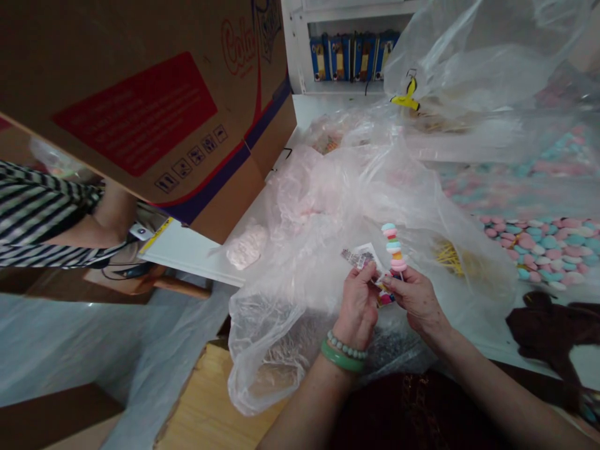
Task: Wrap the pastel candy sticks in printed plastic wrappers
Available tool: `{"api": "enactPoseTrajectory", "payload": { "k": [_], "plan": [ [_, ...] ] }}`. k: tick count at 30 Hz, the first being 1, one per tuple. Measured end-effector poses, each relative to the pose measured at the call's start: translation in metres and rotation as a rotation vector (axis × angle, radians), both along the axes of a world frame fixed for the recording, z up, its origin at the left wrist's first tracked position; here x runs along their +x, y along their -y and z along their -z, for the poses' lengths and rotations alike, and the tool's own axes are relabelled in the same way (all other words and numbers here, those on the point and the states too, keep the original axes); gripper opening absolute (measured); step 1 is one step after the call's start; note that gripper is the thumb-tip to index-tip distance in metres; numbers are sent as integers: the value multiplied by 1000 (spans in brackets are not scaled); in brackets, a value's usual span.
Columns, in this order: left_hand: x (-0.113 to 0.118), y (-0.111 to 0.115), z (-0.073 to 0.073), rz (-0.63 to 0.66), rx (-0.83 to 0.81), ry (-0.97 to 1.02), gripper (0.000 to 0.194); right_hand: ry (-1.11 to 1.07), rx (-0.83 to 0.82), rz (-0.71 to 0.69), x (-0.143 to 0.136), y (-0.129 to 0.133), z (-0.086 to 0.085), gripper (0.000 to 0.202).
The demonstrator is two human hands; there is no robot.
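Right hand [417, 299] pinching a candy skewer [394, 248] upright by its lower end; left hand [359, 300] gripping a small printed wrapper [360, 257] between closed fingers, just beside it, above crumpled clear plastic sheeting [328, 212].

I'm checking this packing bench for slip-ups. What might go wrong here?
The candy skewer is pinched only at its base by the right hand, so it may tip. The small wrapper in the left hand might slip into the loose plastic bag beneath.
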State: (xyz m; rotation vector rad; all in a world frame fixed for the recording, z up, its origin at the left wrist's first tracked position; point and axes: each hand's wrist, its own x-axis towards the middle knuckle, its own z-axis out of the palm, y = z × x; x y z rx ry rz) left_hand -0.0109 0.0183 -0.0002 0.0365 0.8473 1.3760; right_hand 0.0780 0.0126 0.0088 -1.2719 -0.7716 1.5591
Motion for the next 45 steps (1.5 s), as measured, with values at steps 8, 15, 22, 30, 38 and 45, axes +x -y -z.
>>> {"api": "enactPoseTrajectory", "payload": {
  "k": [8, 15, 22, 30, 38, 45],
  "plan": [
    [-15, -5, 11, -36, -81, -148, 34, 10, -103, 9, 8, -2, 7, 26],
    [-16, -19, 18, -158, -126, -54, 8, -31, -27, -73, 7, 3, 13, 30],
    [-12, -15, 3, -49, -229, 19, 28, 13, -62, 6, 15, 3, 10, 20],
    [8, 1, 13, 283, -163, -88, 16, 73, -98, 38, 30, -7, 9, 23],
    [-4, -19, 6, 145, -342, 87, 8, 275, -15, -56, 66, -5, 17, 29],
    [-10, -22, -2, 88, -396, 249, 16, 514, 91, -182, 89, 26, 1, 28]
  ]
}}
